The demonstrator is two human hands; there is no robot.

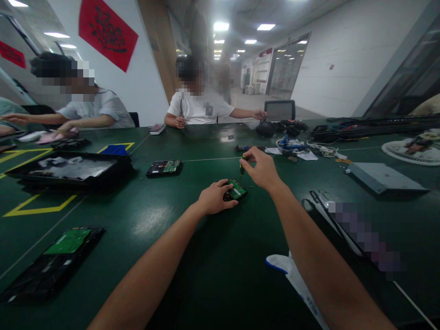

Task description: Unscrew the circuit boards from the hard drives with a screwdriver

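My left hand [216, 199] lies over a hard drive [237, 189] with a green circuit board facing up, thumb and fingers gripping its sides and hiding its left part. My right hand [263, 168] pinches a small yellow-and-black screwdriver [242, 167], held nearly upright just above and beyond the drive. Whether its tip touches anything I cannot tell. Tiny screws [252, 186] lie on the green table right of the drive. Farther off to the left sits another hard drive [164, 168], board side up.
A larger black device with a green board [68, 241] lies near left, behind it a black tray [125, 166]. Beyond my right hand are a dark tool [240, 148] and cables [292, 145]. Right: a metal box [387, 178], white-and-blue cloth item [297, 277]. Two people sit across.
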